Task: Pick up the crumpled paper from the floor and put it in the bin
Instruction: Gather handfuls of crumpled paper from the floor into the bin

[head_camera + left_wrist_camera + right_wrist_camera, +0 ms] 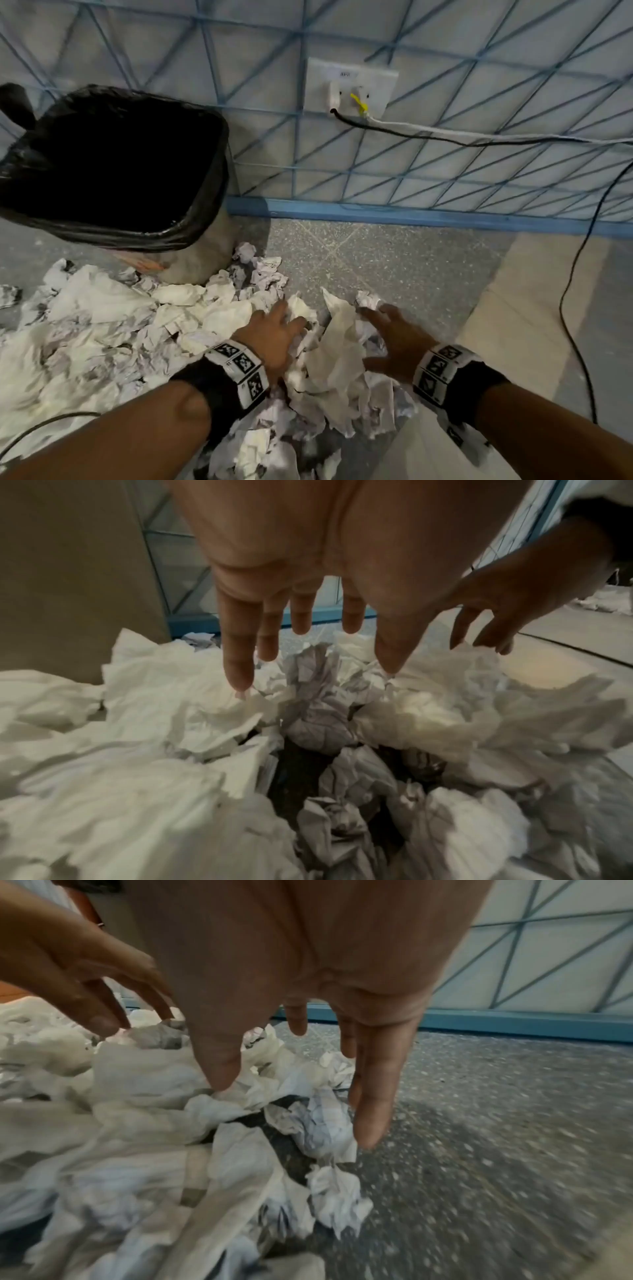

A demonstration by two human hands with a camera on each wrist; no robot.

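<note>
A wide heap of crumpled white paper covers the floor from the left to the centre. A bin lined with a black bag stands at the upper left, against the heap. My left hand hovers over the heap's right part with fingers spread and straight, the tips touching paper. My right hand is spread on the other side of an upright crumpled sheet, at the heap's right edge. In the wrist views the left hand and the right hand show bare palms holding nothing, above paper.
A wall with blue lattice lines and a blue skirting runs behind. A socket plate carries a black and a white cable. Another black cable trails down the floor at right. Grey speckled floor lies beyond the heap.
</note>
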